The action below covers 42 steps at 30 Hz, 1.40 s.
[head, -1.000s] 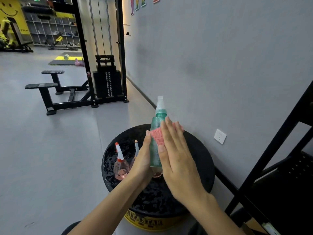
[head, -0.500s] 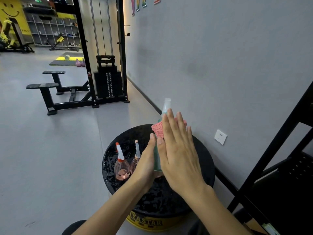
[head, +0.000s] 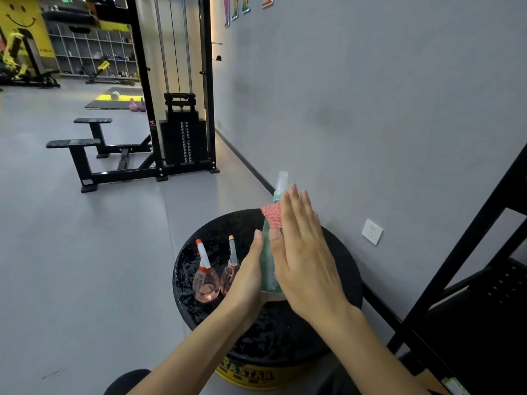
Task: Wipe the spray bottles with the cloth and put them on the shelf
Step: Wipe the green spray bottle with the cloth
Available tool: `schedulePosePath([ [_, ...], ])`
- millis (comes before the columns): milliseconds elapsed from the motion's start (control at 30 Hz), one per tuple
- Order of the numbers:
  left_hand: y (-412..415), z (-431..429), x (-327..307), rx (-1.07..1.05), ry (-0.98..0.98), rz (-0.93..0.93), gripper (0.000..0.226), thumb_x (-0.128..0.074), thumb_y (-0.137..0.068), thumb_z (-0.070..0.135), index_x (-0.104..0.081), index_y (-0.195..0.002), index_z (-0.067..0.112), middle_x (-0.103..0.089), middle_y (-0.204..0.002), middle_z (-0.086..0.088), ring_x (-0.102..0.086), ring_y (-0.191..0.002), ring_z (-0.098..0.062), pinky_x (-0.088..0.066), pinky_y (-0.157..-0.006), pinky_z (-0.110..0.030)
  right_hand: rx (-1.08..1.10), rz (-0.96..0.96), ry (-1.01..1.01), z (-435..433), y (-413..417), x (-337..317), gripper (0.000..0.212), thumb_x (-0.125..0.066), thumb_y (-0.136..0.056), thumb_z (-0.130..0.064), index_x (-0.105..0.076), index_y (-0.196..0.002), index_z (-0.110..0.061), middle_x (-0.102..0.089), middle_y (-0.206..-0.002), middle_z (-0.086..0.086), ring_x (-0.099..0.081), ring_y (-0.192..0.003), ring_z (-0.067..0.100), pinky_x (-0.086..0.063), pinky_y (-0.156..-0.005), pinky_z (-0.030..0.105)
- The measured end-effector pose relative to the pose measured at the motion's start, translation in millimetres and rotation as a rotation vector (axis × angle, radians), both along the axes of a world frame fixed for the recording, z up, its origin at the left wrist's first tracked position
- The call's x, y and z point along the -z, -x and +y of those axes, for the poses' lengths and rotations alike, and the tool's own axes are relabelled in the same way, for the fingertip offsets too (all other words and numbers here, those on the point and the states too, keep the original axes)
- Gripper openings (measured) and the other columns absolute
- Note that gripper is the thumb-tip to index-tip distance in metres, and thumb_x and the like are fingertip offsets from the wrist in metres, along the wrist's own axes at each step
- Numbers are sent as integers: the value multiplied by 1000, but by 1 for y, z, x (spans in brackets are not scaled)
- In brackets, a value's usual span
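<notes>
A tall green spray bottle with a clear cap stands tilted over the round black stool. My left hand grips its lower body. My right hand lies flat against the bottle's right side and presses a pink cloth onto its upper part; most of the cloth is hidden under the palm. Two round pink spray bottles stand on the stool's left part: one with a white and red nozzle, one with a copper nozzle.
A black metal shelf frame rises at the right edge. The grey wall with a white socket is just behind the stool. A black cable weight machine and benches stand further back on the grey floor.
My right hand and the pink cloth have slid up the green bottle towards its neck. The bottle has tilted and shifted slightly to the right. The left hand keeps its grip.
</notes>
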<state>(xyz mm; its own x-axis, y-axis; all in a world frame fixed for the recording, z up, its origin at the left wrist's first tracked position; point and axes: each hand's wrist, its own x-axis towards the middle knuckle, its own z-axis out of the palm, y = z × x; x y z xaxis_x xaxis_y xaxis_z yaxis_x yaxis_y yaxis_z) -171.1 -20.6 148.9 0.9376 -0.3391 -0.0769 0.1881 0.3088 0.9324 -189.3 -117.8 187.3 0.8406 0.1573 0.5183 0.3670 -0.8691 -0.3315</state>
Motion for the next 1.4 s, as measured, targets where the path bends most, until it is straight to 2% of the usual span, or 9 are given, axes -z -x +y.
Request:
schedulePosePath([
  [133,-6,7,-1,-81,27,40,54,-27,-93,63,-66,-114,34,-74,-112,4,-70,-101,-11,-54,-72,-27,-54,-35,48,6,25,21,57,-11,-102,-36,8,-154,-20,14,-162,-7,18,-147,7,1,-121,33],
  [233,-6,13,-3,-92,23,50,57,-28,-93,62,-70,-107,25,-76,-102,0,-72,-94,-10,-52,-76,-26,-82,-78,58,8,37,38,57,-21,-103,-30,-2,-155,-17,3,-164,-4,7,-150,13,-4,-119,35],
  [600,-5,5,3,-61,87,34,51,-25,-96,60,-55,-132,37,-67,-125,7,-66,-112,-15,-59,-80,-42,-123,53,-146,-1,-12,3,55,-15,-104,-41,1,-154,-27,6,-162,-15,17,-143,-7,-6,-123,33],
  [767,-7,14,2,-108,61,45,51,-27,-97,58,-65,-109,27,-77,-93,4,-74,-84,-10,-56,-59,-23,-152,-8,-53,6,24,31,54,-17,-105,-34,2,-155,-24,9,-162,-13,14,-147,4,-1,-122,32],
  [867,-6,15,2,-61,36,16,51,-27,-96,58,-67,-103,27,-78,-90,4,-74,-82,-9,-56,-61,-21,-158,-11,-66,4,33,43,55,-19,-104,-33,-1,-155,-23,7,-162,-14,11,-149,7,-3,-122,33],
  [1067,2,3,3,-58,25,-33,43,-24,-98,54,-59,-119,40,-71,-116,10,-68,-106,-10,-57,-81,-34,-113,13,-144,-5,0,17,56,-11,-102,-43,0,-154,-26,6,-162,-15,16,-145,-2,-7,-123,37],
  [1233,-1,2,4,-64,51,-19,49,-23,-99,56,-54,-131,36,-69,-122,4,-68,-107,-15,-58,-76,-36,-117,37,-118,-3,-6,9,54,-13,-104,-41,2,-154,-27,8,-162,-15,19,-143,-5,-6,-123,36],
  [1333,-3,8,3,-103,65,-36,41,-25,-100,52,-53,-127,40,-77,-100,6,-72,-90,-6,-53,-76,-29,-129,-9,-39,5,16,26,53,-16,-106,-34,4,-154,-26,9,-162,-13,16,-146,3,-3,-123,36],
  [1400,-3,12,3,-108,67,-8,38,-28,-98,54,-58,-114,38,-77,-100,1,-73,-83,-4,-53,-69,-23,-138,-35,0,9,28,39,54,-21,-106,-30,0,-155,-23,4,-163,-10,12,-149,8,-4,-122,37],
])
